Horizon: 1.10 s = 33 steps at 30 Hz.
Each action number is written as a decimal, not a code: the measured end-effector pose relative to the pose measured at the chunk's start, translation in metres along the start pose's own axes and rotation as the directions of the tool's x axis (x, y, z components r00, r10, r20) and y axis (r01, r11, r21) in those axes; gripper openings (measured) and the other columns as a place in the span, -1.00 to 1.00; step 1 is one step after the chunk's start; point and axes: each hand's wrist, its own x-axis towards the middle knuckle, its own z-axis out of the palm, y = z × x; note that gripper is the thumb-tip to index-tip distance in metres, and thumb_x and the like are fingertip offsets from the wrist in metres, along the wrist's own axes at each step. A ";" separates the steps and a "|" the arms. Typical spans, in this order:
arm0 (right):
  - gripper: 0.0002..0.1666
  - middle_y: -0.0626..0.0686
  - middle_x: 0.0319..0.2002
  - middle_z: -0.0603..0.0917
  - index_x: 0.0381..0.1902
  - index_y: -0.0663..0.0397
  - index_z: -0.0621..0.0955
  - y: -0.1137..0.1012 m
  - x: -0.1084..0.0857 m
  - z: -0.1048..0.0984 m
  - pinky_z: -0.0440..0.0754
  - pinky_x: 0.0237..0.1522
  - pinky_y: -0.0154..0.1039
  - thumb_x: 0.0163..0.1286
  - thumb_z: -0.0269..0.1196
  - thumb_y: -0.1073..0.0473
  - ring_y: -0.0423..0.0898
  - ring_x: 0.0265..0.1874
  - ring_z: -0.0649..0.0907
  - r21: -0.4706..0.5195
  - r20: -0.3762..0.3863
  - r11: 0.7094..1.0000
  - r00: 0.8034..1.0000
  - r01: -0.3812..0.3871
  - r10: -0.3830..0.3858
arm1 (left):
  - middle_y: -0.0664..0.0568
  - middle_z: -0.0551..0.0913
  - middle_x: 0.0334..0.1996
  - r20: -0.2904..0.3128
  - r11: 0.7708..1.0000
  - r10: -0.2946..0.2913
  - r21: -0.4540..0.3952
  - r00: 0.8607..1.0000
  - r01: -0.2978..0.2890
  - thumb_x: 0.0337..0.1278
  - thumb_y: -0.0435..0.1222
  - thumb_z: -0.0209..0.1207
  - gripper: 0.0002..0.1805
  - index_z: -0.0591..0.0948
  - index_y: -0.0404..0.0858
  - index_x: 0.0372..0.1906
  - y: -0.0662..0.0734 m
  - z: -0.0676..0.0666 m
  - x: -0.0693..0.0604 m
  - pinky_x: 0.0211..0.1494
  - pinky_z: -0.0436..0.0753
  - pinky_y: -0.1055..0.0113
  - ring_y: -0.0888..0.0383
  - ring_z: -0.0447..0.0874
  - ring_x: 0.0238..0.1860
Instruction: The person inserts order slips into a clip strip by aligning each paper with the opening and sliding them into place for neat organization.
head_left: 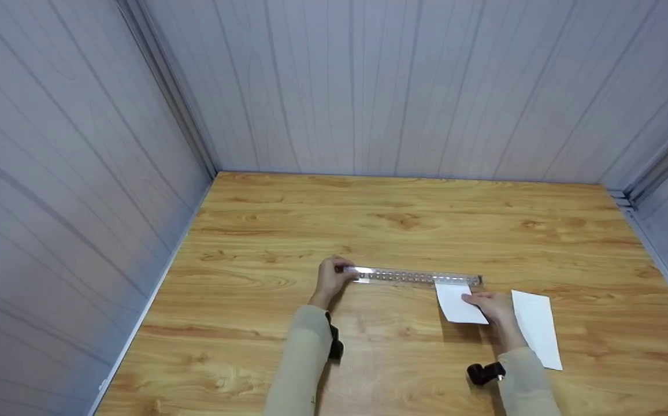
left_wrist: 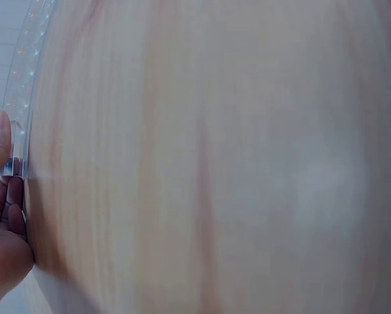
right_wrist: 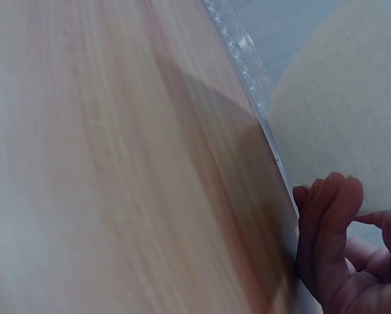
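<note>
Pale, streaked panels wall in the scene, the left wall (head_left: 68, 173) running down to the edge of a wood-grain table (head_left: 397, 225) and the back wall (head_left: 392, 86) rising behind it. On the left, a beige sleeve (head_left: 299, 358) with a black device (head_left: 336, 345) at its cuff reaches forward over the wood. Beyond the cuff, the person's left hand (head_left: 331, 280) pinches the left end of a clear strip (head_left: 394, 275) between thumb and fingers; the left wrist view shows the thumb laid on that end.

The strip, marked along its length with a row of small shiny shapes, stretches rightward across the middle of the table, roughly parallel to the back wall. Near its right end, a white paper (head_left: 458, 303) meets it along the paper's far edge; whether that edge lies over, under or inside the strip cannot be told. The paper's near part is raised, with a shadow beneath. At its right side, the right hand (head_left: 497, 307) holds it narrowly between thumb and fingers. A second black device (head_left: 482, 374) sits at the right cuff (head_left: 522, 361). Farther right, just beside that wrist, a second white sheet (head_left: 537, 329) lies on the table.
</note>
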 end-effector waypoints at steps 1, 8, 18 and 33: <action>-0.44 0.32 -0.20 0.57 -0.15 0.56 0.50 0.000 0.000 0.000 0.38 -0.05 -0.02 0.06 0.29 0.12 0.23 -0.09 0.45 0.003 0.000 1.000 1.000 0.006 -0.006 | -0.11 0.56 -0.52 0.001 1.000 -0.002 0.003 1.000 0.002 -0.36 -0.46 0.37 -0.82 0.65 -0.46 -0.50 0.000 0.000 0.000 -0.35 0.45 0.40 0.10 0.47 -0.44; -0.52 0.22 -0.30 0.61 -0.23 0.54 0.54 -0.002 -0.001 0.002 0.39 -0.10 -0.04 0.08 0.27 0.15 0.16 -0.16 0.48 -0.022 0.003 0.999 1.000 0.028 -0.028 | -0.11 0.56 -0.48 0.009 0.999 -0.037 0.001 0.999 0.037 -0.34 -0.45 0.37 -0.82 0.66 -0.45 -0.47 0.000 0.000 0.001 -0.30 0.47 0.37 0.07 0.48 -0.40; -0.53 0.34 -0.13 0.54 -0.21 0.49 0.56 -0.004 -0.003 0.008 0.39 -0.10 -0.08 0.10 0.26 0.12 0.20 -0.11 0.45 -0.053 0.014 0.996 0.997 0.071 -0.071 | -0.16 0.58 -0.47 0.022 0.999 -0.035 0.010 0.999 0.035 -0.32 -0.47 0.35 -0.81 0.65 -0.47 -0.45 -0.001 0.000 0.001 -0.31 0.49 0.35 0.02 0.50 -0.39; -0.50 0.38 -0.14 0.53 -0.21 0.55 0.54 -0.005 0.000 0.018 0.42 -0.11 -0.09 0.07 0.28 0.15 0.21 -0.12 0.47 -0.057 0.016 0.992 0.994 0.110 -0.109 | -0.15 0.59 -0.49 0.026 1.000 -0.023 0.021 0.999 0.022 -0.29 -0.48 0.33 -0.83 0.65 -0.46 -0.44 0.000 -0.001 -0.001 -0.34 0.51 0.37 0.04 0.51 -0.41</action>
